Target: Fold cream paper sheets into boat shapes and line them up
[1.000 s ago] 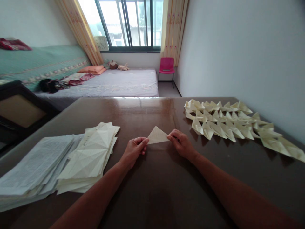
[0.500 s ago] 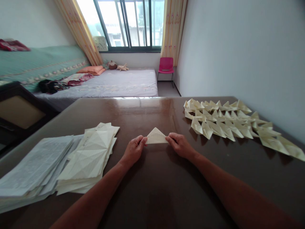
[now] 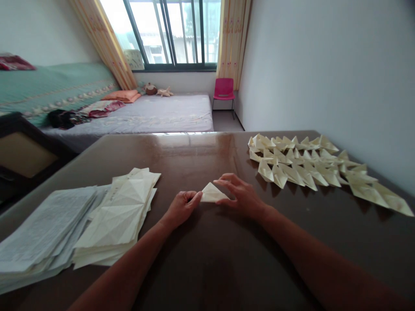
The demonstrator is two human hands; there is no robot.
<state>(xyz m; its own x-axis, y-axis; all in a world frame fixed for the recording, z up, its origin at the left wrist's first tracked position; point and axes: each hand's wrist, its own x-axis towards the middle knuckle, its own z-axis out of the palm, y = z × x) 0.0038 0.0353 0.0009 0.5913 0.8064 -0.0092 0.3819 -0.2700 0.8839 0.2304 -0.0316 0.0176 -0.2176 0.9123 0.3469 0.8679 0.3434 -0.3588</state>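
At the centre of the frame, the folded paper triangle (image 3: 210,193) was small, flat and cream-coloured, its peak pointing up and its long edge towards the person, above the glossy brown table (image 3: 201,255). The left hand (image 3: 183,207) pinched its left corner between thumb and fingers; the right hand (image 3: 244,198) had its fingers spread around the right end, thumb by the lower corner, and I could not tell whether it pressed the paper. At left lay a stack of creased sheets (image 3: 119,216), thin and cream, scored with star-like fold lines, overlapping a greyer stack of printed pages (image 3: 48,229). The left forearm (image 3: 139,255) hid part of the creased stack's near edge. At right, pointed folded paper pieces (image 3: 292,166) stood interlocked in jagged rows. Beyond the table, a pale lilac sheet covered the bed (image 3: 171,112) at upper left, and a pink chair (image 3: 223,89) stood at upper centre. Half a second earlier, both hands had gripped the triangle's two ends; since then the right had loosened its fingers, and the paper sat slightly lower in the frame.
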